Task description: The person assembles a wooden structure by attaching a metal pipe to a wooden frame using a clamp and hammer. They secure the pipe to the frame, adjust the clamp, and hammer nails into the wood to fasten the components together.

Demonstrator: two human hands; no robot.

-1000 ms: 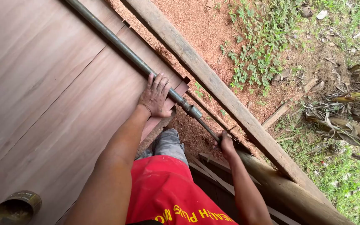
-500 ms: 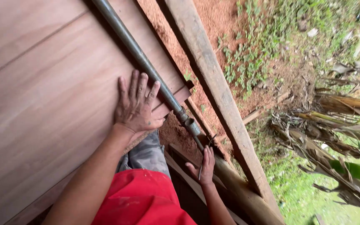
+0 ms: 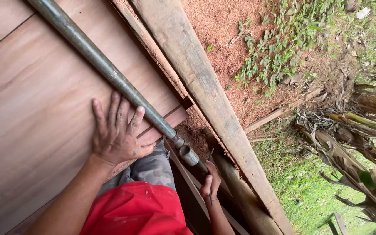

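On the plywood sheet (image 3: 31, 113), the left hand (image 3: 116, 132) lies flat beside the pipe (image 3: 105, 69).

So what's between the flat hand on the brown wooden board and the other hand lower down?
In the head view, the grey metal pipe's coupling end and a grey trouser knee.

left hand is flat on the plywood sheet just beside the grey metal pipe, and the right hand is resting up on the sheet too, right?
Not quite. The head view shows the left hand spread flat on the plywood sheet beside the grey metal pipe, as you say. The right hand, though, is not on the sheet: it is down past the sheet's edge, closed around the thin end below the pipe's coupling.
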